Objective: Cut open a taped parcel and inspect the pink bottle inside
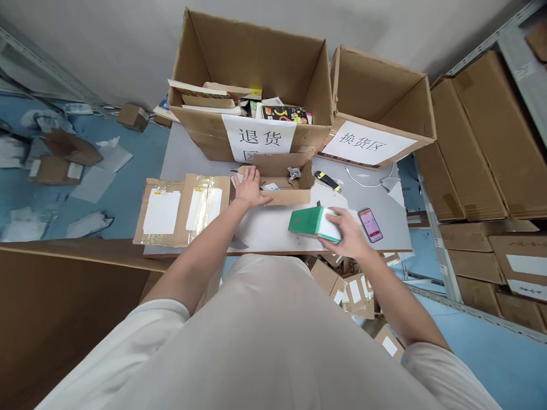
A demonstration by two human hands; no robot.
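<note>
My right hand (347, 232) is wrapped round the right end of a green and white box (308, 222), held over the front of the table. Left of it, my left hand (249, 188) lies with fingers spread on the left end of a small open cardboard box (285, 197). Its thumb reaches along the box's front wall. Inside that box are a crumpled clear plastic piece (294, 173) and a small white and blue paper (270, 187). A black and yellow utility knife (327, 181) rests on the table just right of the open box.
A large carton (205, 136) of books and a second large carton (378, 111) stand along the back, both with handwritten signs. Taped parcels (183, 210) sit at the table's left. A lit phone (370, 225) lies at the right. Shelves of cartons (482, 136) flank the table.
</note>
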